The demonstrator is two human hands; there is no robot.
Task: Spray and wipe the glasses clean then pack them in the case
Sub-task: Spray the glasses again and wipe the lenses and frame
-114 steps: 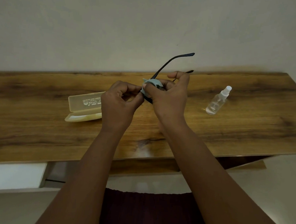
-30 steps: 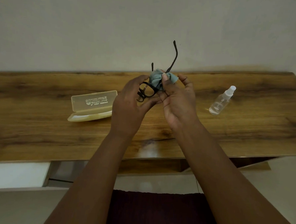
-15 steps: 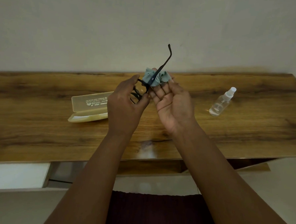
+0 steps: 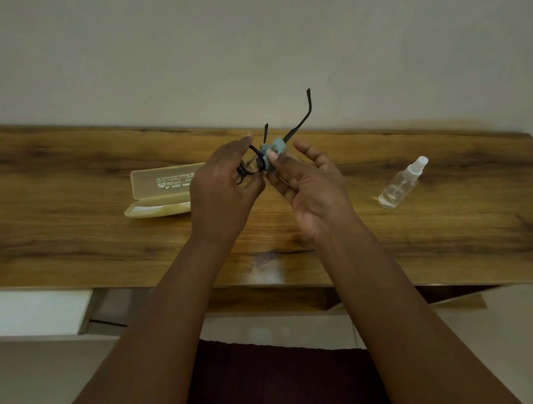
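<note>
Glasses [image 4: 252, 167] sit above the table [image 4: 72, 238], pinched at the front frame by the left hand [image 4: 223, 184], temples pointing up and away, while the right hand [image 4: 309, 185] pinches the cloth [image 4: 274, 148] on the right side, case [image 4: 161, 190] lying open to the left.

Open case [image 4: 162, 190] lid: pale printed lines plus small logo, upside down from here; characters too blurred to read reliably.
</note>
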